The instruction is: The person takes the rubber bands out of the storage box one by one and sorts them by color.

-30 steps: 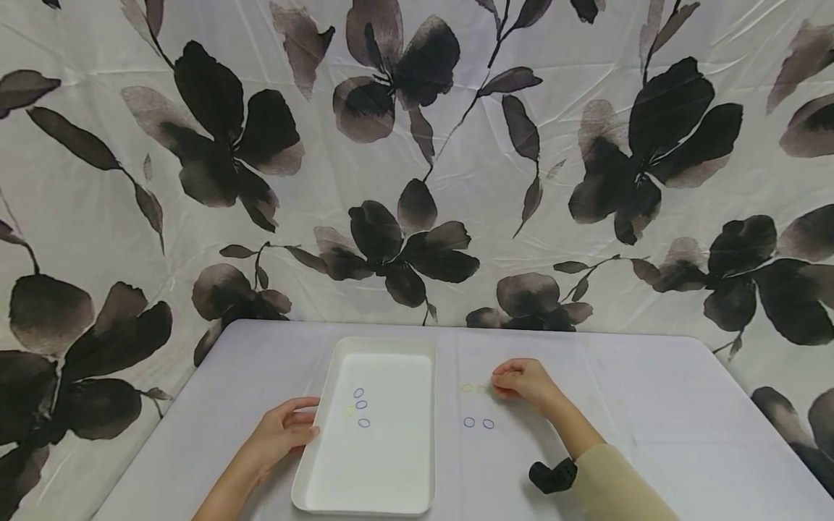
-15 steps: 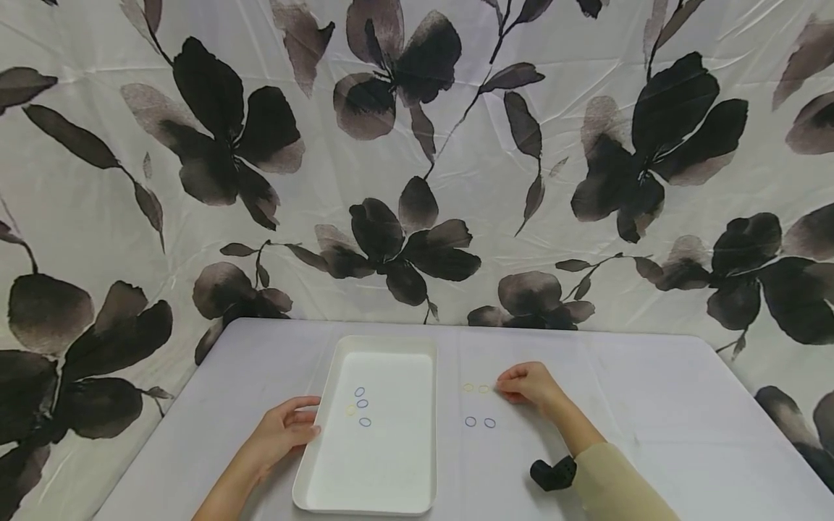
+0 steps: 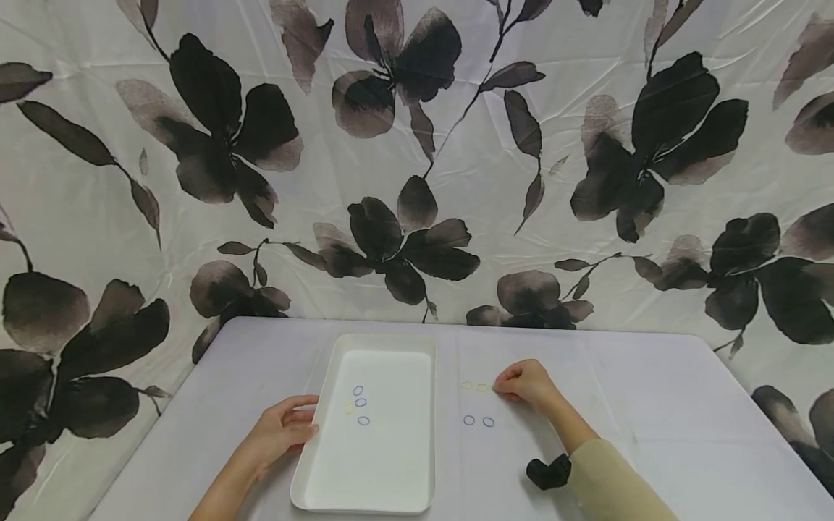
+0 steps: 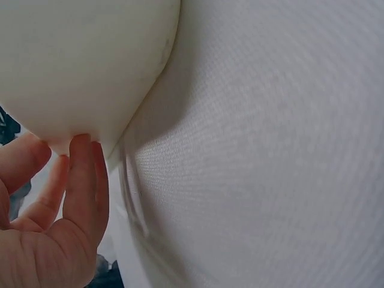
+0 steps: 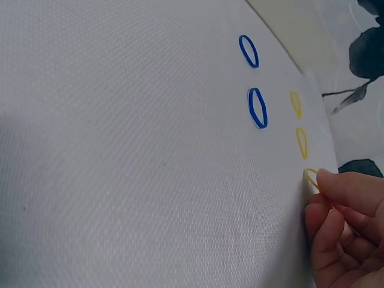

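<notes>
My right hand [image 3: 529,382] pinches a yellow rubber band [image 5: 311,178] between thumb and finger, low over the white cloth. Two more yellow rubber bands [image 5: 302,143] lie in line beside those fingertips, and two blue rubber bands [image 5: 257,108] lie nearer me. To the left stands a white tray [image 3: 384,477] holding three blue bands [image 3: 363,420] and a yellow band [image 3: 349,409]. My left hand [image 3: 281,428] rests at the tray's left side; in the left wrist view its fairly straight fingertips [image 4: 81,147] touch the tray's outer wall.
A black curved object [image 3: 549,472] sits beside the right sleeve [image 3: 615,477]. The white-covered table [image 3: 677,405] extends to both sides and ends at the back against a hanging cloth [image 3: 495,181] with dark flowers.
My right fingertips have drawn slightly right, so the second yellow band on the table shows more fully. The left hand and the bands in the tray stay put; the head view shifts a little.
</notes>
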{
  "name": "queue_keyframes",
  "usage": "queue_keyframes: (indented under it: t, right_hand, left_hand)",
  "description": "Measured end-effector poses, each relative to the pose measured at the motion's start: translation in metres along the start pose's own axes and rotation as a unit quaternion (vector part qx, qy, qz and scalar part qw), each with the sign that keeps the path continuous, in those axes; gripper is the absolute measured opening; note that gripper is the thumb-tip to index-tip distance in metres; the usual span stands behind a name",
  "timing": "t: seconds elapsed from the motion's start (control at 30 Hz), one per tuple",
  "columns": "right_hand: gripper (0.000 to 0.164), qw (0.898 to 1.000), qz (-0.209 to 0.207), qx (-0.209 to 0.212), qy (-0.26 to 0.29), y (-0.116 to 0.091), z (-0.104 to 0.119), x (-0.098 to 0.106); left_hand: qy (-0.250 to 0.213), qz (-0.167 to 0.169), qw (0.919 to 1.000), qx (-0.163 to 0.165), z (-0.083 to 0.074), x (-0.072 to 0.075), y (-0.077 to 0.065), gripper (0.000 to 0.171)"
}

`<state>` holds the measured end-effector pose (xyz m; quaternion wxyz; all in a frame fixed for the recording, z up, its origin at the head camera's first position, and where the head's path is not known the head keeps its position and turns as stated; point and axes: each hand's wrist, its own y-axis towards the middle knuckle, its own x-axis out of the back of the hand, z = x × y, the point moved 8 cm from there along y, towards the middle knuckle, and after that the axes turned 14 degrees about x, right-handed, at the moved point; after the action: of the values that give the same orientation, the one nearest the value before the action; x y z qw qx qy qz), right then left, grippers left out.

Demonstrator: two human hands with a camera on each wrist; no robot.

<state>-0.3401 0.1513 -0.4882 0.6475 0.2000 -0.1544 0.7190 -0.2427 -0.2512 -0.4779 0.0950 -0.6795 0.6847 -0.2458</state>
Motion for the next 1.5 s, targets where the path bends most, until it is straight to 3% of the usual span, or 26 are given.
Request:
queue_keyframes:
  t: [0.37, 0.7, 0.93, 1.2, 1.5]
  right_hand:
    - [0.006, 1.0, 0.008, -0.001, -0.022, -0.001, 0.004, 0.001]
    - [0.009, 0.999, 0.01, -0.035, 0.039, -0.004, 0.002, 0.006]
    - [0.013, 0.998, 0.023, -0.023, 0.061, 0.0, 0.016, 0.004]
    - [0.013, 0.996, 0.038, -0.015, 0.08, 0.003, 0.032, 0.0]
    - [0.015, 0.995, 0.046, -0.014, 0.082, 0.006, 0.048, -0.004]
  left_hand:
    - [-0.001, -0.001, 1.0, -0.002, 0.001, 0.0, 0.0, 0.055]
    - [0.004, 0.017, 0.9998, -0.007, 0.003, -0.002, -0.003, 0.056]
    - [0.001, 0.016, 0.9998, -0.007, 0.002, -0.003, -0.002, 0.056]
    - [-0.004, -0.009, 0.9999, 0.004, 0.001, -0.001, -0.002, 0.054]
    - [0.0, -0.007, 1.0, 0.0, 0.0, -0.001, 0.0, 0.054]
